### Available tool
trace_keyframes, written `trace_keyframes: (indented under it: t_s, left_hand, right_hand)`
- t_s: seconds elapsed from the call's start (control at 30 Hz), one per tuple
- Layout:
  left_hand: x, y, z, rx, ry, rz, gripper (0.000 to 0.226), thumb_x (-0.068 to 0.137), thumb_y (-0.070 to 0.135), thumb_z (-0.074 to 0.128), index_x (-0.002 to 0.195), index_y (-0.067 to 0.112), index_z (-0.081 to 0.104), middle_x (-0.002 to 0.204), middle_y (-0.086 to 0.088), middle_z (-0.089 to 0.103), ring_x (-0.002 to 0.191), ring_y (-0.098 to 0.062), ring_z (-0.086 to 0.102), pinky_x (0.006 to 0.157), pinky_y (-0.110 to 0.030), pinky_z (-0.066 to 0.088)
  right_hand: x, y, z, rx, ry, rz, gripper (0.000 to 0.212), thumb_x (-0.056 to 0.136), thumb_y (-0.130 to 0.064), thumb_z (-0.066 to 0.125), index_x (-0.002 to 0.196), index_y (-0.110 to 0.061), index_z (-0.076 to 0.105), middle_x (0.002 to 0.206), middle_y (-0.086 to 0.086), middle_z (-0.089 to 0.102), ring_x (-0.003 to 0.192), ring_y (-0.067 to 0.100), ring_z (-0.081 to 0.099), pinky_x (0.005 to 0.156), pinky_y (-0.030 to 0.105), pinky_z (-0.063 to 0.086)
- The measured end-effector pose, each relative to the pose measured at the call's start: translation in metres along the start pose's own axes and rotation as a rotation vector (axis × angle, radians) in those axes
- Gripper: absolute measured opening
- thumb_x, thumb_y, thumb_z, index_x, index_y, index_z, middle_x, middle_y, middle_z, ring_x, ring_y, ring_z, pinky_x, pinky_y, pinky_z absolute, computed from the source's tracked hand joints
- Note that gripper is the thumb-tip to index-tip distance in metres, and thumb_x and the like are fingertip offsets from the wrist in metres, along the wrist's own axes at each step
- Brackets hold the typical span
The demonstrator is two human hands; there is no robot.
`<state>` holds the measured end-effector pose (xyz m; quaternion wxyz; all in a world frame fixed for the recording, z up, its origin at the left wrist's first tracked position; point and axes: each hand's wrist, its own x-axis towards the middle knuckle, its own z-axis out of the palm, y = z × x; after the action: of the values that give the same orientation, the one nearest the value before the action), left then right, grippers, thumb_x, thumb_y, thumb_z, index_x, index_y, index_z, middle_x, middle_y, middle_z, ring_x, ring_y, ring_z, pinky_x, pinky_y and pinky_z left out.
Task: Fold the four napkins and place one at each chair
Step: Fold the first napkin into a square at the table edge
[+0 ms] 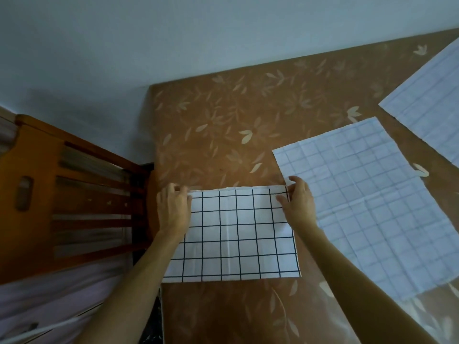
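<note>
A white napkin with a black grid [236, 234] lies folded in half on the brown leaf-patterned table [223, 125], near its left edge. My left hand [173, 209] pinches the napkin's far left corner. My right hand [298, 204] pinches its far right corner. Both hold the doubled top edge. A second napkin [367, 199] lies unfolded and pale side up just to the right, touching my right hand's side. A third unfolded napkin [432, 103] lies at the far right, partly cut off by the frame.
A wooden chair [74, 207] with a slatted back stands at the table's left side, close to my left forearm. A pale wall [173, 40] runs behind the table's far edge. Bare tablecloth shows beyond the folded napkin.
</note>
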<state>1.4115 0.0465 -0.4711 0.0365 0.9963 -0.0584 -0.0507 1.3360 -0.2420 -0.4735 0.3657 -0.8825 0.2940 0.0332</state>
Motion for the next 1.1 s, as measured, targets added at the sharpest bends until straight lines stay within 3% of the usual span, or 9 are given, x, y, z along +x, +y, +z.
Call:
trace_keyframes:
  t_s: [0.1, 0.2, 0.3, 0.47, 0.6, 0.73, 0.93, 1.1]
  left_hand:
    - [-0.011, 0.013, 0.000, 0.038, 0.096, 0.144, 0.045, 0.090, 0.023, 0.067, 0.131, 0.009, 0.054, 0.136, -0.021, 0.049, 0.124, -0.038, 0.048, 0.104, -0.051, 0.041]
    - [-0.045, 0.042, 0.012, -0.091, 0.052, 0.391, 0.045, 0.101, 0.029, 0.049, 0.142, 0.010, 0.047, 0.151, -0.021, 0.038, 0.140, -0.036, 0.037, 0.113, -0.054, 0.035]
    - [-0.078, 0.058, 0.037, -0.087, -0.061, 0.501, 0.051, 0.103, 0.032, 0.039, 0.149, 0.008, 0.038, 0.159, -0.019, 0.027, 0.148, -0.034, 0.025, 0.114, -0.053, 0.033]
    - [-0.090, 0.041, 0.054, 0.033, -0.172, 0.468, 0.065, 0.104, 0.050, 0.025, 0.157, 0.014, 0.015, 0.165, -0.012, 0.006, 0.153, -0.028, 0.003, 0.120, -0.054, 0.020]
    - [-0.087, 0.013, 0.053, 0.052, -0.196, 0.337, 0.075, 0.099, 0.063, 0.019, 0.158, 0.017, 0.009, 0.166, -0.011, -0.002, 0.153, -0.027, -0.002, 0.121, -0.055, 0.013]
    - [-0.091, -0.009, 0.051, 0.078, -0.191, 0.245, 0.079, 0.096, 0.065, 0.025, 0.158, 0.017, 0.012, 0.165, -0.015, -0.001, 0.153, -0.031, 0.001, 0.117, -0.064, 0.012]
    - [-0.100, -0.021, 0.047, 0.074, -0.203, 0.085, 0.081, 0.093, 0.071, 0.019, 0.158, 0.026, 0.005, 0.165, -0.016, -0.008, 0.152, -0.033, -0.005, 0.112, -0.071, 0.012]
    - [-0.103, -0.032, 0.039, 0.091, -0.187, 0.123, 0.082, 0.094, 0.069, 0.021, 0.158, 0.018, 0.009, 0.164, -0.019, -0.006, 0.152, -0.035, -0.002, 0.116, -0.065, 0.014]
  right_hand:
    - [-0.012, 0.000, 0.012, -0.240, 0.116, -0.246, 0.055, 0.082, -0.012, 0.075, 0.130, -0.007, 0.051, 0.127, 0.015, 0.053, 0.116, 0.031, 0.051, 0.099, 0.042, 0.046]
    - [-0.037, -0.003, 0.036, -0.350, -0.001, -0.492, 0.046, 0.087, -0.009, 0.064, 0.131, -0.011, 0.051, 0.140, 0.013, 0.049, 0.128, 0.029, 0.047, 0.104, 0.045, 0.045]
    - [-0.064, -0.002, 0.065, -0.393, -0.134, -0.631, 0.050, 0.090, -0.011, 0.052, 0.140, -0.007, 0.047, 0.155, 0.014, 0.035, 0.143, 0.030, 0.034, 0.113, 0.044, 0.036]
    - [-0.072, 0.008, 0.077, -0.496, -0.259, -0.618, 0.056, 0.102, -0.029, 0.026, 0.155, -0.010, 0.020, 0.164, 0.011, 0.007, 0.151, 0.025, 0.005, 0.121, 0.047, 0.020]
    - [-0.058, 0.016, 0.064, -0.618, -0.289, -0.591, 0.065, 0.104, -0.051, 0.019, 0.157, -0.018, 0.002, 0.164, 0.009, -0.009, 0.151, 0.024, -0.009, 0.123, 0.045, 0.006]
    - [-0.055, 0.019, 0.054, -0.654, -0.282, -0.535, 0.070, 0.102, -0.059, 0.016, 0.156, -0.021, -0.006, 0.163, 0.009, -0.015, 0.150, 0.023, -0.015, 0.123, 0.044, 0.000]
    - [-0.058, 0.022, 0.051, -0.652, -0.233, -0.438, 0.075, 0.099, -0.064, 0.018, 0.156, -0.021, -0.005, 0.163, 0.009, -0.014, 0.150, 0.026, -0.012, 0.121, 0.045, -0.001]
    - [-0.064, 0.028, 0.041, -0.646, -0.192, -0.346, 0.073, 0.099, -0.062, 0.018, 0.157, -0.019, 0.006, 0.164, 0.012, -0.004, 0.151, 0.029, -0.005, 0.121, 0.046, 0.002]
